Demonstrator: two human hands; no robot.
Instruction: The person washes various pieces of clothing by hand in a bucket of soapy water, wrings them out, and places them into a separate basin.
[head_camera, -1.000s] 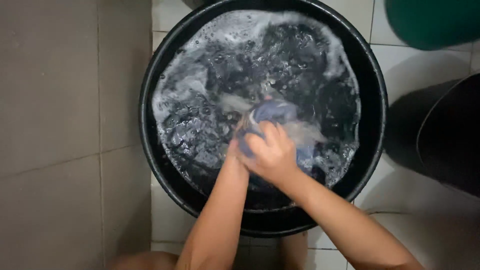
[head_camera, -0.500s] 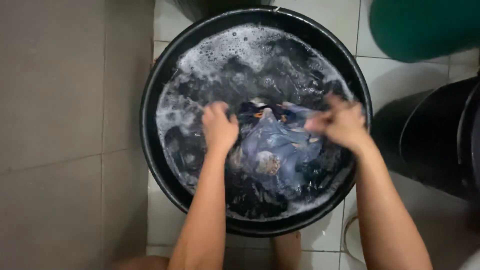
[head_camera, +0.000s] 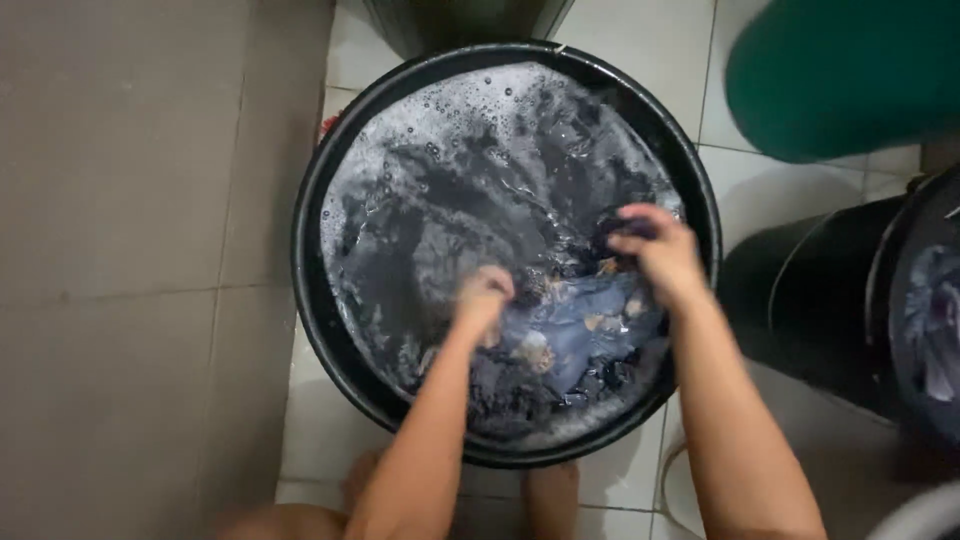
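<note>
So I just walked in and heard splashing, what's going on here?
A person is washing clothes by hand in a round black tub of soapy water on a tiled floor. The left hand and right hand each grip part of a wet blue garment, pulled apart above the suds. Bare feet show at the tub's near edge. A second black tub stands to the right, and a green container sits beyond it.

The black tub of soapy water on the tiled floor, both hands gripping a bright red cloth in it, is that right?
Not quite. The head view shows the left hand and right hand gripping a bluish-grey patterned cloth, not red, in the black tub of soapy water.
</note>
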